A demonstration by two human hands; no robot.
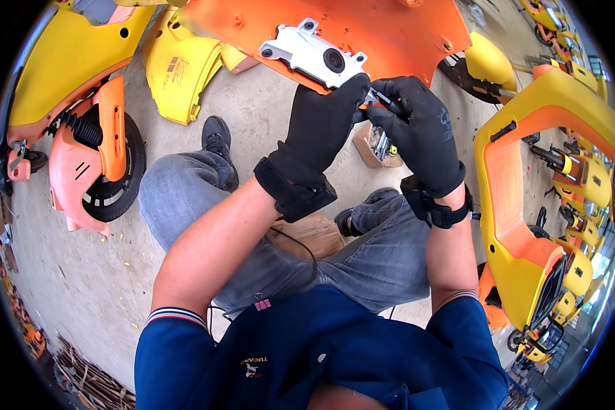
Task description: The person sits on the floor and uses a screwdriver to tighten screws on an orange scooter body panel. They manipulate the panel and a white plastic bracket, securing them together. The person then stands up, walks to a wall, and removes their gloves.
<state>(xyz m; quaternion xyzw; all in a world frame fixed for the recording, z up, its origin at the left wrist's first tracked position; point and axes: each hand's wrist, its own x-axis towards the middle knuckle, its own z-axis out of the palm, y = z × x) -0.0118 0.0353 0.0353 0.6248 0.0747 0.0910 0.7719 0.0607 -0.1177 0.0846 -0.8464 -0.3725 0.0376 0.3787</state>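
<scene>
A white housing [314,56] with a round black centre and several mounting lugs lies against a large orange body panel [396,34]. My left hand [321,123], in a black glove, is closed at the housing's lower right corner; what its fingers grip is hidden. Just beside it, my right hand [424,130], gloved too, pinches a slim metal piece [380,97] between thumb and fingers. That piece points toward the left fingertips and is too small to name surely. Below the right hand stands an open cardboard box [370,147] of small metal parts, partly covered by the glove.
A yellow-orange scooter [75,82] with a front wheel stands at left, near a loose yellow panel [178,68]. To the right rises a yellow scooter body frame [499,198], with rows of scooters behind. Between my legs is a brown package [311,236]; a cable crosses it.
</scene>
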